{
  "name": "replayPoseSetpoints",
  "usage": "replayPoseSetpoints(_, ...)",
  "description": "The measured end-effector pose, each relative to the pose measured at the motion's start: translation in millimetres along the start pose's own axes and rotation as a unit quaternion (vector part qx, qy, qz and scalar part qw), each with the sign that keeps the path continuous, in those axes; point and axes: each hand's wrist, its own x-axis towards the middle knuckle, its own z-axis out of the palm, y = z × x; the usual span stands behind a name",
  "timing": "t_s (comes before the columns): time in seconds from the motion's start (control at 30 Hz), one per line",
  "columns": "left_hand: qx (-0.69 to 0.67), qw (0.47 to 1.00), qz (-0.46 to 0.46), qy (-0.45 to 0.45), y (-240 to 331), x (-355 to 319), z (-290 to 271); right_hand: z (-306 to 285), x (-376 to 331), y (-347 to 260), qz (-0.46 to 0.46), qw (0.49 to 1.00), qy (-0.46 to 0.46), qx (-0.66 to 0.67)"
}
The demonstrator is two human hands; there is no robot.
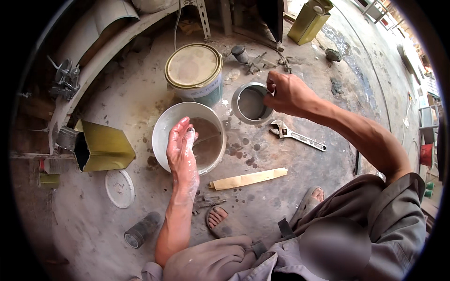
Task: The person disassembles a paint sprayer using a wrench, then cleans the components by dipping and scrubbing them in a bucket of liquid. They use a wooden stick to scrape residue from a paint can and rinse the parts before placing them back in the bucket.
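My left hand, smeared with pale grey paste, hovers over a white bucket holding brownish-grey liquid. Its fingers lie close together with the tips curled above the liquid; whether they pinch anything is unclear. My right hand reaches forward and grips the far rim of a small open metal tin with grey liquid inside. The tin stands on the stained concrete floor just right of the bucket.
A large lidded paint can stands behind the bucket. An adjustable wrench and a flat tan strip lie to the right. A cut-open olive tin, a white lid and a dark cylinder lie left. My sandalled feet are below.
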Motion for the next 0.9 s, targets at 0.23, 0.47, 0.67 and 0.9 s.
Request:
replayPoseSetpoints(0.23,-0.157,0.973,-0.153,-0.069,16,7,-4,-31,-27,-47,-0.002,0.986,-0.031,0.162)
replayPoseSetpoints(0.47,-0.247,0.936,-0.214,-0.131,40,6,-4,-26,-38,-68,-0.098,0.968,-0.080,0.216)
replayPoseSetpoints(0.67,-0.214,0.952,-0.213,-0.053,33,7,-36,0,-29,-75,-0.202,0.959,-0.068,0.188)
replayPoseSetpoints(0.9,-0.163,0.967,-0.151,-0.126,36,19,-49,17,-41,-59,-0.473,0.874,-0.022,-0.112)
